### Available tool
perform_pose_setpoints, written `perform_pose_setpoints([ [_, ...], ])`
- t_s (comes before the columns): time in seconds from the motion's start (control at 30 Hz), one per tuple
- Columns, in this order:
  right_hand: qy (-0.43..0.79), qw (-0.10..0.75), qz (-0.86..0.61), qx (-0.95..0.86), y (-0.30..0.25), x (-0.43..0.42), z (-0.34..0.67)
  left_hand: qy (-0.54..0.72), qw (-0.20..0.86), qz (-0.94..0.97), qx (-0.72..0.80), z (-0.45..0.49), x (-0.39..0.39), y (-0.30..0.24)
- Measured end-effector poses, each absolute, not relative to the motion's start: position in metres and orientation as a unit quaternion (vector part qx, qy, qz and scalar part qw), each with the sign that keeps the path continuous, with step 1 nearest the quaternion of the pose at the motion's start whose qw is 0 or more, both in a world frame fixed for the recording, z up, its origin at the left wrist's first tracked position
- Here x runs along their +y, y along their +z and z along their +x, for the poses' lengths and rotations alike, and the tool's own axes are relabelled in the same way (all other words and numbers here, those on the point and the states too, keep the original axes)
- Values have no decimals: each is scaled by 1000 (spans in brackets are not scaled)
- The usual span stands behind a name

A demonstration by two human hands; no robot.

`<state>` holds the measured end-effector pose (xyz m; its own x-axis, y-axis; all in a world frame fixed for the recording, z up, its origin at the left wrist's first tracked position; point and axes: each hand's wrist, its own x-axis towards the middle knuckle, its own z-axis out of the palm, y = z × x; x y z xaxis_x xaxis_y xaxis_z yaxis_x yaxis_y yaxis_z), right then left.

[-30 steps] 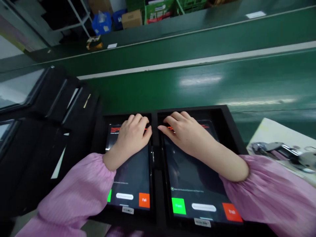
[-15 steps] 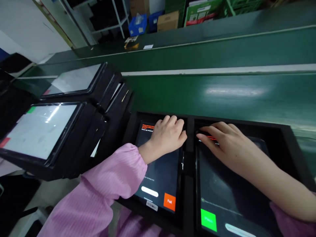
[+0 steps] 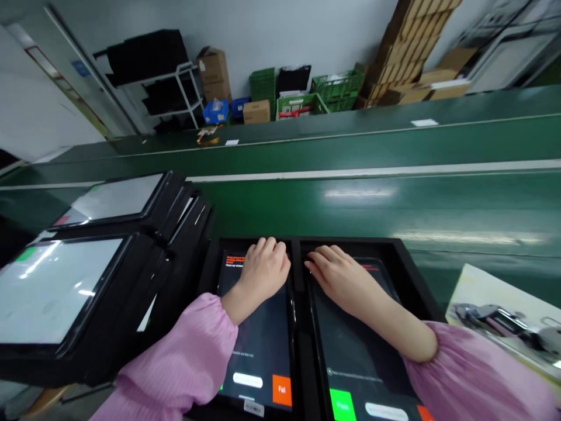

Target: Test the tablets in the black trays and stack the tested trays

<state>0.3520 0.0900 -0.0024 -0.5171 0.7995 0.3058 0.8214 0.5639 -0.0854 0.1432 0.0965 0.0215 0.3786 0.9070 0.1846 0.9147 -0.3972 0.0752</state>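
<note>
the left hand is being rested palm down on the upper part of the left tablet. its fingers are being held close together and a little bent, with the tips at the top edge of the screen. the right hand is being rested in the same way on the upper part of the right tablet, with the fingers side by side and more flat. nothing is being pinched or closed around by either hand.

both tablets are being held side by side in a black double tray, which is lying at the near edge of the green conveyor belt. red text is being shown at the top of the left screen, partly covered by the hand. an orange fail button and a white oval button are being shown at the bottom of the left tablet, and a green button at the bottom of the right one.

both forearms are being covered by pink sleeves.

to the left of the tray, black holders with two lit white screens are being stacked, just beside it. at the far right a pale card with a metal tool is being seen, blurred. behind the belt, cardboard boxes and green crates are being stored along the wall.
</note>
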Motion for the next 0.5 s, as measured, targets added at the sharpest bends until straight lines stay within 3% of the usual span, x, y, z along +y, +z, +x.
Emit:
perform_pose_setpoints([
  [0.3, -59, 190, -460, -865, -5, 90, 352, -220, 33, -826, -517, 142, 100, 10],
  [0.5, -85, 275, -455, -843, 27, 89, 366, -378, 70, -772, -506, 96, 83, 73],
])
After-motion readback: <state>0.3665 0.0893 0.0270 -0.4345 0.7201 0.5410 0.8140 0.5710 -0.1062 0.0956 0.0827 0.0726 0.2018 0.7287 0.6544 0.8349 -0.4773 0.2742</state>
